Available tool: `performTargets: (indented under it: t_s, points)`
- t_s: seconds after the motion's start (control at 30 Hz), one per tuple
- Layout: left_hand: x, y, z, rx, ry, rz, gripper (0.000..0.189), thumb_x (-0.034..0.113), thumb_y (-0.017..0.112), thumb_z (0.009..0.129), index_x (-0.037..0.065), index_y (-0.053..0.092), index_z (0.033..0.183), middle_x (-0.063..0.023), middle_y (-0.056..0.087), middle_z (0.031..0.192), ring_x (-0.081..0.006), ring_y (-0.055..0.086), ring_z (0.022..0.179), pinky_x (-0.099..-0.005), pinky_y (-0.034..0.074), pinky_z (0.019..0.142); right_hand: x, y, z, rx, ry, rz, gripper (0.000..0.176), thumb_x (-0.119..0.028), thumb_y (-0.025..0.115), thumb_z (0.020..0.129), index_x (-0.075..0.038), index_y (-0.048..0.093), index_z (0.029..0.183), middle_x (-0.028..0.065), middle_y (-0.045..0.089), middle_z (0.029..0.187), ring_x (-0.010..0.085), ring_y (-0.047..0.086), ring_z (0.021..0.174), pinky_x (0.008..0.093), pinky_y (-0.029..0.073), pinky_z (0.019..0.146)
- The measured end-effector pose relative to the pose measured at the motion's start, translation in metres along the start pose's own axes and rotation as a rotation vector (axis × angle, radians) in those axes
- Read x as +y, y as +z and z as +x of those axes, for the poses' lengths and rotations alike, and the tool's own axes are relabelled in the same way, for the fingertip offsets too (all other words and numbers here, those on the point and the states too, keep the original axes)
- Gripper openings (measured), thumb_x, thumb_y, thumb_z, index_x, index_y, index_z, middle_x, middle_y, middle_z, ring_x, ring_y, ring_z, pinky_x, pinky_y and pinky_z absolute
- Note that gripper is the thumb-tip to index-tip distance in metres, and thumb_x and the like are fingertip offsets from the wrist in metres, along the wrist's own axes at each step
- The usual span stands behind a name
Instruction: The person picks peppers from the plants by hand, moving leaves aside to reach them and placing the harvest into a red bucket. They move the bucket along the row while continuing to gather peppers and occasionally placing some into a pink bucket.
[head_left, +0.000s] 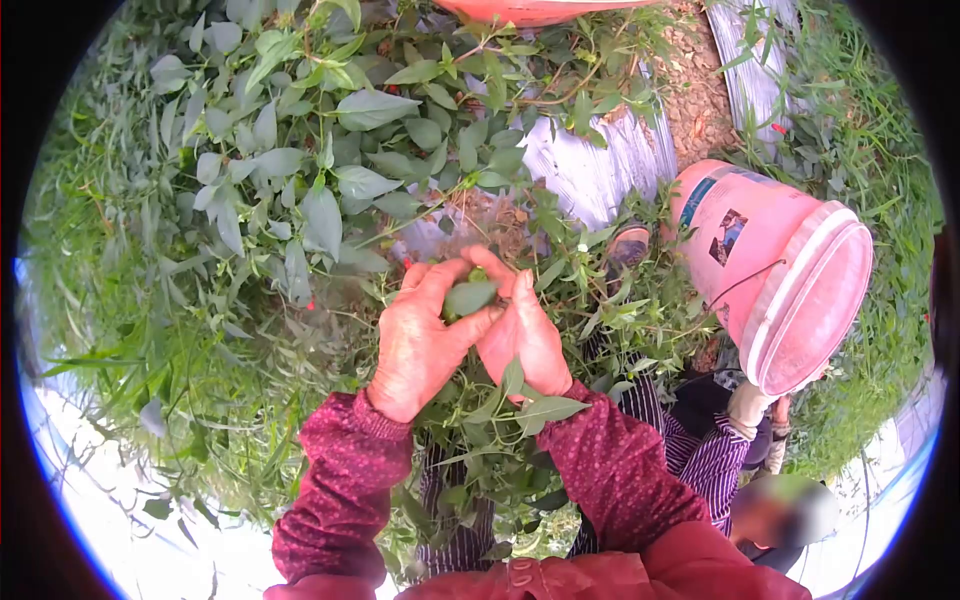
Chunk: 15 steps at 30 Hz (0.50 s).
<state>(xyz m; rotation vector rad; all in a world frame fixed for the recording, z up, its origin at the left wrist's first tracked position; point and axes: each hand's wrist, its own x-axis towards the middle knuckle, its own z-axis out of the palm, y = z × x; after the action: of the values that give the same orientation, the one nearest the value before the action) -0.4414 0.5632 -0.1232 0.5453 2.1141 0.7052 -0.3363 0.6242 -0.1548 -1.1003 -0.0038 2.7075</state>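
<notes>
My left hand (415,335) is closed, its thumb and fingers pinching around a broad green leaf (470,297). Against it on the right, my right hand (525,345) is curled with the palm partly facing up and the thumb raised. Its fingers bend behind the leaf, and what lies between them and the thumb is too small to make out. Both hands are among leafy green plants (365,110). A small red spot (407,263), perhaps a ripe pepper, shows just above my left hand. More leaves (545,412) hang over my right wrist.
A pink bucket (725,245) tilts at the right, its open rim toward the lower right. Beneath it is a co-worker's gloved hand (748,408) with a striped sleeve (712,465). A red container (545,12) shows at the top edge. Silvery plastic sheeting (600,165) borders bare soil (697,85).
</notes>
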Motion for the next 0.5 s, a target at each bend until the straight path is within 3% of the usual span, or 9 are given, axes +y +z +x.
performTargets:
  t_s: [0.2,0.27,0.4,0.47,0.5]
  points:
    - [-0.001,-0.007,0.015,-0.063,-0.004,-0.003,0.048,0.019,0.076,0.068,0.004,0.060,0.110,-0.0149,0.063,0.098,-0.0256,0.062,0.090,-0.0339,0.050,0.077,-0.006,0.006,0.002,0.011,-0.038,0.011,0.061,-0.049,0.030,0.097,-0.005,0.033,0.138,0.0075,0.033,0.141,0.0208,0.033,0.128,0.0366,0.025,0.107]
    - [0.004,-0.015,0.022,-0.227,-0.187,-0.192,0.046,0.009,0.073,0.071,-0.002,0.057,0.113,-0.0103,0.064,0.102,-0.0144,0.058,0.094,-0.0298,0.048,0.081,-0.004,0.004,-0.002,0.017,-0.030,0.054,0.060,-0.049,0.030,0.097,-0.007,0.032,0.139,0.0058,0.030,0.143,0.0197,0.031,0.129,0.0363,0.024,0.107]
    - [0.003,-0.027,0.034,-0.184,0.053,-0.149,0.046,0.009,0.072,0.073,-0.004,0.056,0.114,-0.0073,0.065,0.096,-0.0112,0.059,0.085,-0.0256,0.049,0.076,-0.011,0.009,0.000,-0.003,-0.034,0.138,0.056,-0.047,0.029,0.097,-0.011,0.031,0.140,0.0039,0.028,0.147,0.0178,0.027,0.133,0.0365,0.024,0.107]
    - [0.006,-0.036,0.035,-0.344,-0.338,-0.586,0.037,0.012,0.071,0.076,0.001,0.060,0.110,-0.0070,0.065,0.092,-0.0130,0.061,0.076,-0.0246,0.050,0.066,-0.016,0.014,-0.003,0.019,-0.033,0.162,0.056,-0.047,0.031,0.097,-0.011,0.032,0.139,0.0050,0.029,0.147,0.0188,0.028,0.134,0.0375,0.025,0.107]
    - [0.006,-0.042,0.034,-0.347,-0.334,-0.581,0.037,0.012,0.071,0.076,0.001,0.060,0.110,-0.0070,0.065,0.092,-0.0130,0.061,0.076,-0.0246,0.050,0.066,-0.018,0.014,-0.004,0.077,-0.020,0.169,0.056,-0.047,0.032,0.096,-0.010,0.032,0.139,0.0069,0.030,0.146,0.0208,0.028,0.134,0.0390,0.027,0.106]
